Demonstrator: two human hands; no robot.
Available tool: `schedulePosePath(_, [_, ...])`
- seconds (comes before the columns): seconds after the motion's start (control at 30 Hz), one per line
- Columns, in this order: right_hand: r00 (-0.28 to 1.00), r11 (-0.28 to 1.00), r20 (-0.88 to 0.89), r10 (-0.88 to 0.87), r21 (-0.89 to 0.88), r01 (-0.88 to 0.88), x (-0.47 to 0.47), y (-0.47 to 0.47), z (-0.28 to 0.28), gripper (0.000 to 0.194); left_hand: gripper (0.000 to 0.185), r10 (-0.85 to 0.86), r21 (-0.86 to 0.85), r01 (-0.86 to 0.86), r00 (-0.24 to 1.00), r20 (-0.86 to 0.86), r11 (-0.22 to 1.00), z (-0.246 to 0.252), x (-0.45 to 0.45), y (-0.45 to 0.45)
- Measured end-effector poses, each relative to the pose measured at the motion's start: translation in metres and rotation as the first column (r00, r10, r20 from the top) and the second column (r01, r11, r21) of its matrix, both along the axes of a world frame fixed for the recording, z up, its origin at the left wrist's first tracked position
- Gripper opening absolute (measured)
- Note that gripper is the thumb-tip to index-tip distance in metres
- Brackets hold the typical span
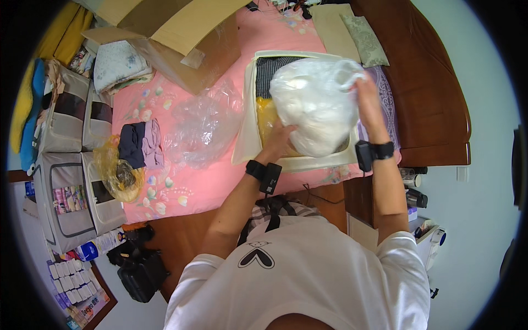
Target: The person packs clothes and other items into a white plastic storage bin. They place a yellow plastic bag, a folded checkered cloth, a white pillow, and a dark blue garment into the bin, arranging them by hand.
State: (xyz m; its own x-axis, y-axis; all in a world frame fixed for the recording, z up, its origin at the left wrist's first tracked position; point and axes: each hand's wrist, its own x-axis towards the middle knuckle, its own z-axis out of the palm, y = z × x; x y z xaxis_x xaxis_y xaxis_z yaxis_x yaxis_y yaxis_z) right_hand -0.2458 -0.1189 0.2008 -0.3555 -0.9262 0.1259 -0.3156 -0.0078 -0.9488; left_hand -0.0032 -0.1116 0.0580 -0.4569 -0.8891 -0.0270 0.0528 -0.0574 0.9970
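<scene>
A translucent plastic bag with white, soft-looking contents (315, 109) is held over an open cream fabric storage box (251, 84) on the bed. My right hand (368, 105) grips the bag's gathered end at its upper right. Against the bag's lower left side lies my left hand (280, 142); its fingers are partly hidden, so its grip cannot be told. Inside the box, dark striped cloth (268, 74) shows at the back left and a yellow plastic bag (266, 117) at the left. The bag hides the rest of the box's contents.
Left of the box lies a crumpled clear plastic bag (206, 128). A large open cardboard box (198, 62) stands behind it. Folded dark and lilac clothes (140, 144) and a yellow bag (117, 173) lie farther left, beside grey fabric storage boxes (66, 177). A wooden headboard (429, 95) stands at right.
</scene>
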Motion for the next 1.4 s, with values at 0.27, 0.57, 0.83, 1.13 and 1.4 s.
schedulePosePath(0.27, [0.718, 0.994, -0.696, 0.006, 0.083, 0.073, -0.058, -0.040, -0.109, 0.059, 0.066, 0.472, -0.521, -0.252, 0.811, 0.345, 0.815, -0.017, 0.036, -0.055])
schedulePosePath(0.57, [0.219, 0.986, -0.962, 0.161, 0.167, 0.011, 0.032, -0.064, -0.229, 0.056, 0.072, 0.193, -0.410, 0.330, 0.528, 0.827, 0.851, -0.047, -0.022, -0.109])
schedulePosePath(0.83, [0.323, 0.982, -0.935, 0.148, 0.176, 0.061, 0.033, -0.012, -0.265, 0.060, 0.075, 0.228, -0.490, 0.411, 0.540, 0.810, 0.768, -0.084, -0.044, -0.076])
schedulePosePath(1.13, [0.414, 0.973, -0.894, 0.173, 0.220, 0.067, 0.013, -0.033, -0.310, 0.058, 0.069, 0.177, -0.440, 0.419, 0.533, 0.827, 0.794, -0.113, -0.068, -0.095])
schedulePosePath(1.4, [0.350, 0.996, -0.936, 0.035, 0.061, 0.063, 0.001, -0.041, -0.343, 0.055, 0.070, 0.197, -0.457, 0.441, 0.518, 0.832, 0.772, -0.130, -0.079, -0.097])
